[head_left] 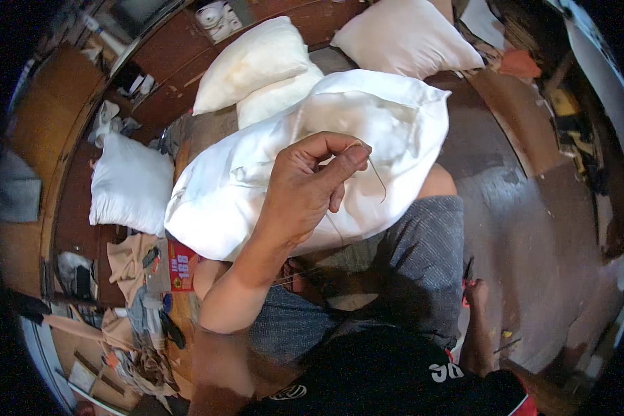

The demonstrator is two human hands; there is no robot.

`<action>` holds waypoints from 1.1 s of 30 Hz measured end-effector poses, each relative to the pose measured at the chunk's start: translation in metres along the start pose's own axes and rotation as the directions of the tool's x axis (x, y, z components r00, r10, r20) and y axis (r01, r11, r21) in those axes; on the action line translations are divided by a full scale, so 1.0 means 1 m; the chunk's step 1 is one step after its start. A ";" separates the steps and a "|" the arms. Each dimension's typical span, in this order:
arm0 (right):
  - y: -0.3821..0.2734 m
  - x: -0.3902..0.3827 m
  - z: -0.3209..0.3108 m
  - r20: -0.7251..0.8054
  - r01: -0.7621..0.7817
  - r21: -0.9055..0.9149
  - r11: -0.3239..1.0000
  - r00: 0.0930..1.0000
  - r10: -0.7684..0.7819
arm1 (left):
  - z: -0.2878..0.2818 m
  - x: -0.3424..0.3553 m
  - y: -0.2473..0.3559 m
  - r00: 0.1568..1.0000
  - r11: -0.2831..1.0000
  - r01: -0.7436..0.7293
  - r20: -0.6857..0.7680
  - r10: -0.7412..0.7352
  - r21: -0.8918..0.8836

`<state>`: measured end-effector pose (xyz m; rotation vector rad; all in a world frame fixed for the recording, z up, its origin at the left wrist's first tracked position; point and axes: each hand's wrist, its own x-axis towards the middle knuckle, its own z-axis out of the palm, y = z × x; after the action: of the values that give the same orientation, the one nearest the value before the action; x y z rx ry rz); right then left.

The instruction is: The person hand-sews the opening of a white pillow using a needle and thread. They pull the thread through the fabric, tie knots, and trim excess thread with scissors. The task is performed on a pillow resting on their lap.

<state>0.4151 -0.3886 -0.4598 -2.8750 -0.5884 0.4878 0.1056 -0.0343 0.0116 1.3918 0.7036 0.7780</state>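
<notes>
Left hand (305, 187) raised close to the camera, fingertips pinching a thin curved needle (376, 173) — over a white pillow (256, 187) on the lap; floor open rightward.

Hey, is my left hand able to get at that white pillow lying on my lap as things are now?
Probably yes. The left hand is raised right over the white pillow on the lap, pinching a thin thread, and nothing lies between them; the busy fingers are the only hindrance.

White pillow (130, 186) on floor, two cream pillows (253, 64), red card (180, 267)
</notes>
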 end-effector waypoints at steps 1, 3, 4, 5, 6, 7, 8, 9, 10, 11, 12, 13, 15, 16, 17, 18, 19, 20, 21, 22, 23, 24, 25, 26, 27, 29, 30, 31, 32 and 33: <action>-0.019 0.006 -0.020 -0.171 0.065 0.082 0.994 0.984 -0.050 | -0.005 -0.003 0.002 1.000 1.000 -0.019 -0.024 0.019 0.011; -0.089 0.007 -0.103 -0.425 0.286 0.287 0.914 0.893 -0.146 | -0.013 -0.003 0.001 0.998 0.999 -0.049 -0.050 0.050 0.021; -0.149 -0.012 -0.168 -0.513 0.432 0.397 0.810 0.836 -0.195 | -0.019 -0.003 0.002 0.996 0.998 -0.064 -0.064 0.065 0.020; -0.198 -0.036 -0.220 -0.553 0.548 0.501 0.670 0.798 -0.240 | -0.022 -0.002 0.004 0.994 0.996 -0.085 -0.061 0.085 0.011; -0.244 -0.061 -0.261 -0.600 0.648 0.581 0.492 0.750 -0.279 | -0.024 -0.001 0.007 0.992 0.994 -0.113 -0.061 0.114 0.006; -0.279 -0.086 -0.289 -0.569 0.685 0.632 0.364 0.728 -0.383 | -0.026 0.000 0.007 0.990 0.992 -0.127 -0.065 0.126 -0.009; -0.311 -0.110 -0.314 -0.545 0.701 0.672 0.237 0.685 -0.483 | -0.025 0.002 0.011 0.988 0.989 -0.145 -0.063 0.143 -0.033; -0.345 -0.130 -0.330 -0.546 0.755 0.641 0.138 0.575 -0.610 | -0.028 0.001 0.017 0.984 0.985 -0.165 -0.075 0.162 -0.041; -0.377 -0.149 -0.341 -0.531 0.787 0.616 0.033 0.445 -0.721 | -0.032 -0.001 0.021 0.979 0.979 -0.189 -0.084 0.183 -0.069; -0.410 -0.165 -0.345 -0.501 0.797 0.604 -0.011 0.369 -0.783 | -0.038 -0.001 0.024 0.974 0.973 -0.212 -0.097 0.204 -0.087; -0.437 -0.177 -0.350 -0.467 0.801 0.596 -0.056 0.290 -0.835 | -0.045 -0.002 0.029 0.969 0.967 -0.234 -0.110 0.222 -0.101; -0.452 -0.183 -0.356 -0.427 0.804 0.594 -0.025 0.289 -0.857 | -0.049 -0.002 0.030 0.963 0.960 -0.260 -0.104 0.249 -0.103; -0.474 -0.192 -0.364 -0.344 0.812 0.583 0.038 0.289 -0.893 | -0.061 -0.004 0.039 0.954 0.962 -0.270 -0.145 0.264 -0.029; -0.480 -0.195 -0.359 -0.376 0.836 0.548 0.022 0.270 -0.886 | -0.068 -0.007 0.038 0.950 0.966 -0.259 -0.178 0.255 0.000; -0.485 -0.196 -0.353 -0.409 0.859 0.511 0.006 0.250 -0.878 | -0.075 -0.011 0.035 0.948 0.967 -0.250 -0.195 0.253 0.042; -0.489 -0.197 -0.347 -0.442 0.881 0.473 -0.008 0.229 -0.867 | -0.083 -0.015 0.032 0.945 0.968 -0.238 -0.209 0.251 0.084; -0.491 -0.193 -0.332 -0.569 0.906 0.409 -0.106 0.163 -0.806 | -0.086 -0.018 0.024 0.950 0.971 -0.213 -0.210 0.233 0.110; -0.491 -0.191 -0.323 -0.592 0.916 0.389 -0.096 0.169 -0.788 | -0.089 -0.020 0.020 0.959 0.978 -0.183 -0.202 0.200 0.100; -0.491 -0.189 -0.317 -0.615 0.926 0.369 -0.085 0.175 -0.769 | -0.092 -0.023 0.018 0.967 0.984 -0.154 -0.191 0.168 0.089; -0.491 -0.187 -0.314 -0.648 0.935 0.345 -0.085 0.172 -0.742 | -0.093 -0.025 0.017 0.973 0.987 -0.133 -0.179 0.148 0.091; -0.491 -0.185 -0.312 -0.667 0.945 0.317 -0.084 0.159 -0.728 | -0.093 -0.025 0.013 0.964 0.972 -0.193 -0.158 0.213 0.132; -0.491 -0.184 -0.310 -0.677 0.952 0.295 -0.078 0.151 -0.720 | -0.092 -0.026 0.009 0.968 0.976 -0.181 -0.153 0.199 0.121; -0.491 -0.182 -0.308 -0.692 0.959 0.272 -0.077 0.139 -0.708 | -0.092 -0.026 0.009 0.971 0.978 -0.175 -0.146 0.191 0.117; -0.491 -0.181 -0.308 -0.707 0.966 0.247 -0.077 0.126 -0.696 | -0.091 -0.025 0.008 0.973 0.979 -0.169 -0.140 0.184 0.113; -0.490 -0.181 -0.308 -0.711 0.973 0.221 -0.065 0.115 -0.693 | -0.090 -0.024 0.005 0.977 0.985 -0.155 -0.135 0.164 0.079; -0.490 -0.181 -0.308 -0.723 0.983 0.179 -0.051 0.096 -0.684 | -0.091 -0.022 0.000 0.984 0.992 -0.122 -0.128 0.125 0.025; -0.490 -0.179 -0.308 -0.732 0.986 0.151 -0.064 0.068 -0.678 | -0.090 -0.022 -0.001 0.987 0.995 -0.102 -0.124 0.100 -0.007; -0.490 -0.175 -0.308 -0.744 0.989 0.127 -0.076 0.044 -0.667 | -0.089 -0.022 -0.001 0.990 0.996 -0.080 -0.117 0.076 -0.033; -0.490 -0.172 -0.308 -0.755 0.991 0.101 -0.087 0.020 -0.656 | -0.088 -0.022 0.000 0.993 0.997 -0.058 -0.108 0.051 -0.059; -0.489 -0.169 -0.309 -0.771 0.992 0.108 -0.064 0.043 -0.636 | -0.088 -0.022 0.000 0.996 0.994 -0.011 -0.092 0.000 -0.112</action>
<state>0.2028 -0.0427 -0.0144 -1.1810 -1.5804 -0.3074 0.0211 -0.0017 0.0058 1.2631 0.7163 0.8771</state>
